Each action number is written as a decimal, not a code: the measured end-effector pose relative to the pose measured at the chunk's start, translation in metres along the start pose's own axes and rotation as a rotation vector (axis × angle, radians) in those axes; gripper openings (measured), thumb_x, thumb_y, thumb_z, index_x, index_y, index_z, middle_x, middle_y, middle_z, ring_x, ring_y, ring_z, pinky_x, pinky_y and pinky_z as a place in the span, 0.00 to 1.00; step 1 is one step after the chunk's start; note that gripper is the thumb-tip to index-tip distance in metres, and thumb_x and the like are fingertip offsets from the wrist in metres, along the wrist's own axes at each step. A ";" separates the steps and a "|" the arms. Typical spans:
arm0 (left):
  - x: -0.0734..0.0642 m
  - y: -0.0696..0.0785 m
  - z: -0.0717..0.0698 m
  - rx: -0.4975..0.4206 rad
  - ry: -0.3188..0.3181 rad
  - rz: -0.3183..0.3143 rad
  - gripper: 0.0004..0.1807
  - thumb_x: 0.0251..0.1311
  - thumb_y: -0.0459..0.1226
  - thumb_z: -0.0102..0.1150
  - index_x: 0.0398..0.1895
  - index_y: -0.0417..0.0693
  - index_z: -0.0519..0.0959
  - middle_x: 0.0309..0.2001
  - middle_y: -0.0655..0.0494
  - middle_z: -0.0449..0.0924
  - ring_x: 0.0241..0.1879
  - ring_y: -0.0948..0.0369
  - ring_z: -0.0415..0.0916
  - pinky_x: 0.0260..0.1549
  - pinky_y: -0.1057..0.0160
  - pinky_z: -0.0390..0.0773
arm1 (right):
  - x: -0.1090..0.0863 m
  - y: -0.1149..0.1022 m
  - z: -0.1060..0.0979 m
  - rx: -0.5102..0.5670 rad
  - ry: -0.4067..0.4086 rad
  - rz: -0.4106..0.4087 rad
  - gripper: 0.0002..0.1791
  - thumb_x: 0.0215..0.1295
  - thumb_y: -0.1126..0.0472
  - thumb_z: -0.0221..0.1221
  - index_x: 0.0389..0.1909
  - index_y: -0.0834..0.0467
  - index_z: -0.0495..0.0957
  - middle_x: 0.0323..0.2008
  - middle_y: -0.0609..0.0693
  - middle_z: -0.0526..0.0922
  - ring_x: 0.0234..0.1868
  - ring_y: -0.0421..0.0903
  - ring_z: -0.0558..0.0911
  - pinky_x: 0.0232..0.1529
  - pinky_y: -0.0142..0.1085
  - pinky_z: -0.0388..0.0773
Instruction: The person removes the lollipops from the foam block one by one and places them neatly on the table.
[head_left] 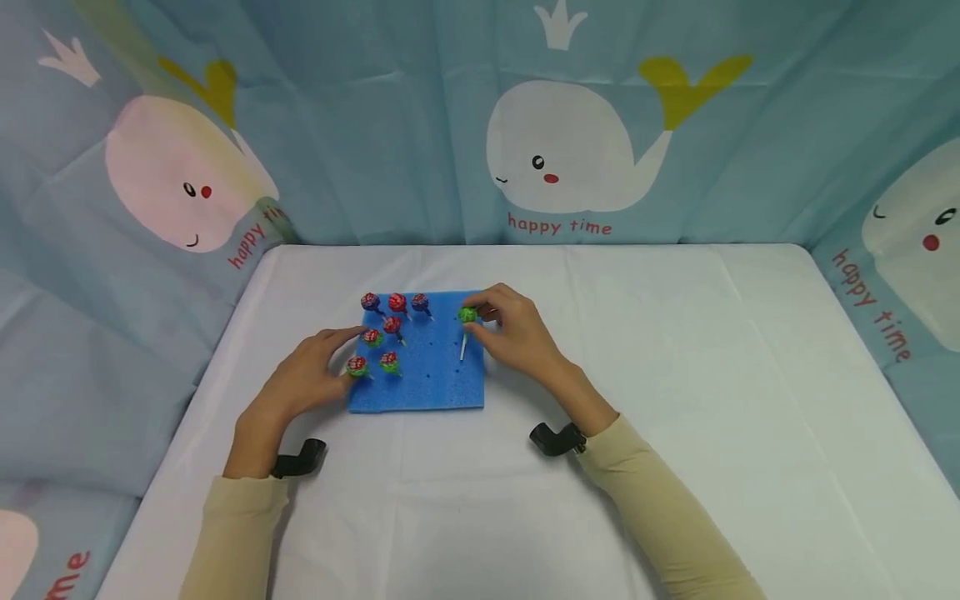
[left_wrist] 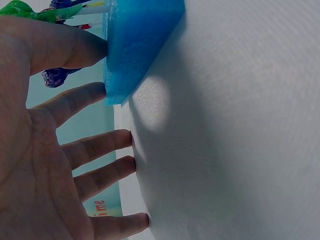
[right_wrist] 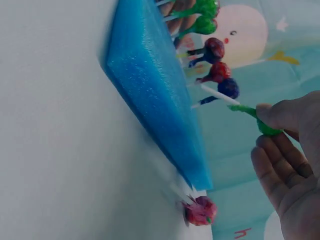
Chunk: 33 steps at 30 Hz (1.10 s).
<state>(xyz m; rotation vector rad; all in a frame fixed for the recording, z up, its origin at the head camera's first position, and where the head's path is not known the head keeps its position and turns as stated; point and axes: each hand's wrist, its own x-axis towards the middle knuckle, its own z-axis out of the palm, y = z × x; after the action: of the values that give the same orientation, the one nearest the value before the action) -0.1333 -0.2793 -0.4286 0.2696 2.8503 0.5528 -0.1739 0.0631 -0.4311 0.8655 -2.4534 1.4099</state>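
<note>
My right hand (head_left: 517, 329) pinches a green-wrapped lollipop (head_left: 467, 315) by its head, above the right part of a blue foam block (head_left: 420, 396). Its bare white stick (right_wrist: 220, 94) points toward the block in the right wrist view. With fingers spread and fairly straight, my left hand (head_left: 303, 375) touches the block's left edge with thumb and index finger; its other fingertips are down at the white table. Several lollipops stand in the block's left and back parts, among them a red one (head_left: 397, 302) and a red-and-green one (head_left: 388, 362).
Small holes dot the foam's right half. In the right wrist view, a pinkish-red lollipop (right_wrist: 201, 211) lies on the table past the block. A white cloth covers the table (head_left: 712, 400); a blue whale-print curtain (head_left: 390, 150) hangs behind and at the sides.
</note>
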 end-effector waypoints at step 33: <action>0.001 -0.003 0.000 -0.018 -0.010 -0.025 0.41 0.61 0.37 0.57 0.81 0.53 0.65 0.78 0.36 0.65 0.77 0.34 0.61 0.71 0.23 0.64 | -0.020 0.030 -0.042 -0.050 0.059 0.087 0.16 0.67 0.67 0.69 0.55 0.64 0.83 0.49 0.59 0.85 0.47 0.54 0.89 0.54 0.46 0.90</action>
<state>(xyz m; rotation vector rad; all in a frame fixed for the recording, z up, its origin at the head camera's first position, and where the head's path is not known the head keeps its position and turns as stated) -0.1341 -0.2815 -0.4301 0.2331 2.8338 0.5703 -0.1801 0.1171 -0.4391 0.7042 -2.4980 1.3741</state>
